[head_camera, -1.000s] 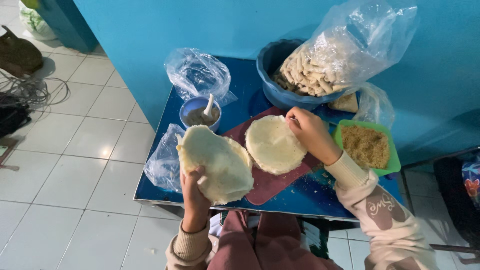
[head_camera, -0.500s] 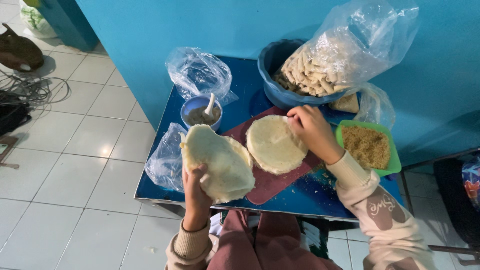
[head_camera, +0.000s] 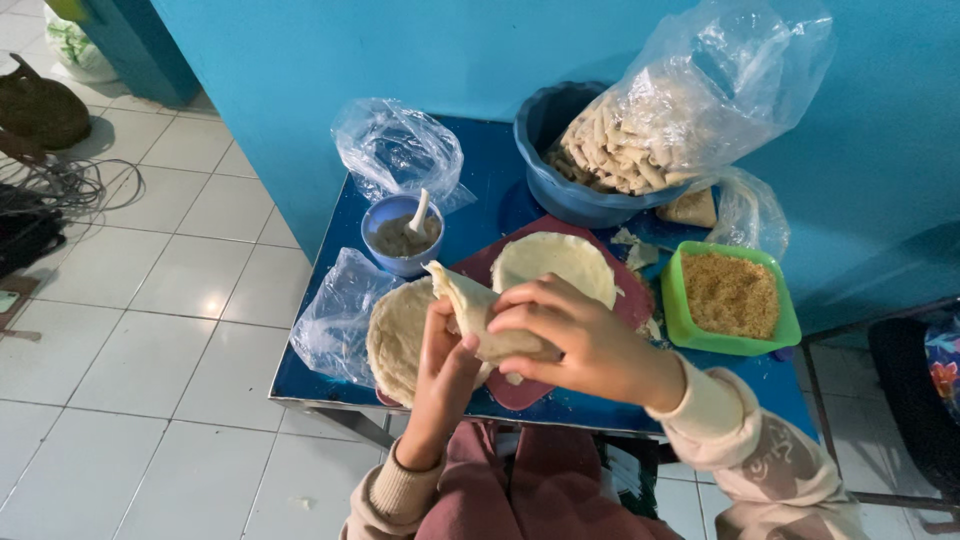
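Both my hands hold a thin pale wrapper sheet (head_camera: 470, 305) above the near edge of the blue table (head_camera: 500, 170). My left hand (head_camera: 445, 365) grips it from below and my right hand (head_camera: 575, 335) pinches it from the right; the sheet is folded and peeled upward. Under it lies a stack of round wrappers (head_camera: 395, 330). Another round wrapper (head_camera: 555, 265) lies flat on the dark red board (head_camera: 480, 270) just beyond my hands.
A small blue bowl (head_camera: 403, 235) of dark paste with a white spoon stands at the left. A green tub (head_camera: 730, 297) of crumbs sits right. Behind, a blue basin (head_camera: 570, 195) holds a bag of rolled pieces (head_camera: 690, 100). Plastic bags lie around. Tiled floor left.
My right hand left the wrapper on the board and came across to the stack in my left hand. One sheet is now lifted and folded between both hands.
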